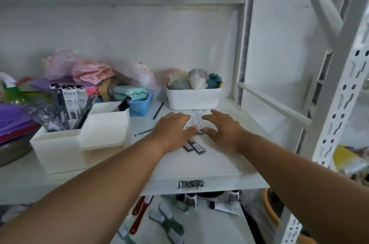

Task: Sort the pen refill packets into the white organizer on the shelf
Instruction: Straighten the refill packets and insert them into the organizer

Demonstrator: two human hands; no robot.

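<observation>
Several pen refill packets (pixel 194 121) lie flat on the white shelf (pixel 209 164), some white, some dark (pixel 194 146). My left hand (pixel 172 130) lies over their left side with straight fingers, thumb touching them. My right hand (pixel 223 128) hovers palm down at their right side, fingers spread. The white organizer (pixel 79 138) stands to the left, a stepped box with several compartments. Upright refill packets (pixel 71 102) fill its back compartments.
A white bin (pixel 192 98) of soft items stands behind my hands. A blue basket (pixel 139 106) sits between it and the organizer. Loose pencils (pixel 158 111) lie on the shelf. Purple folders (pixel 14 122) are far left. A perforated shelf post (pixel 339 108) rises right.
</observation>
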